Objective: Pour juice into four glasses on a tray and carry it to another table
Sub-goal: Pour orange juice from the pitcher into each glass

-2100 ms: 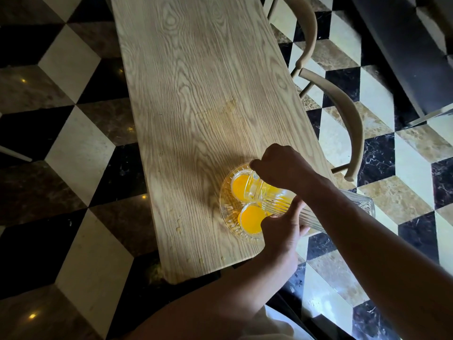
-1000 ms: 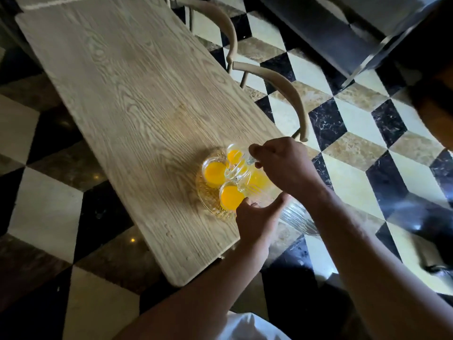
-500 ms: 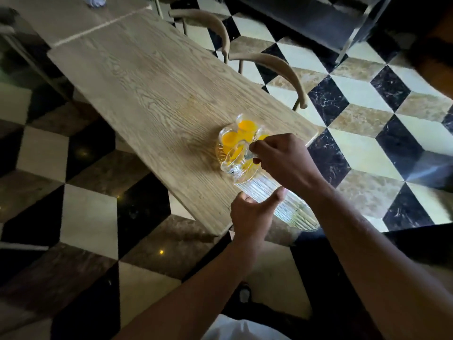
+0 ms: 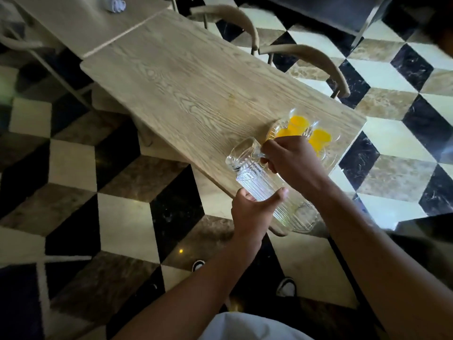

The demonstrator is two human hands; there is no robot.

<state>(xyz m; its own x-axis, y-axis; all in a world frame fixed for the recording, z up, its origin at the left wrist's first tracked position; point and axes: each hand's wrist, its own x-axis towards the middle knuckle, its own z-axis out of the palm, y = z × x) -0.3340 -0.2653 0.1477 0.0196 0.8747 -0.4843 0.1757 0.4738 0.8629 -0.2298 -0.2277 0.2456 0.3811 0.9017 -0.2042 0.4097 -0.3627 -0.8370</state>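
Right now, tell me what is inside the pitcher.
The pitcher looks clear and empty through its ribbed glass; no orange juice shows. The left hand and right hand cover parts of it.

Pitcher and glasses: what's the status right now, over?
Right hand on handle, left hand under empty pitcher. Glasses on tray hold juice. Table beside tray bare.

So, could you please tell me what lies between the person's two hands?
In the head view, the ribbed glass pitcher spans it: the right hand grips its handle and the left hand cups its body. It looks empty.
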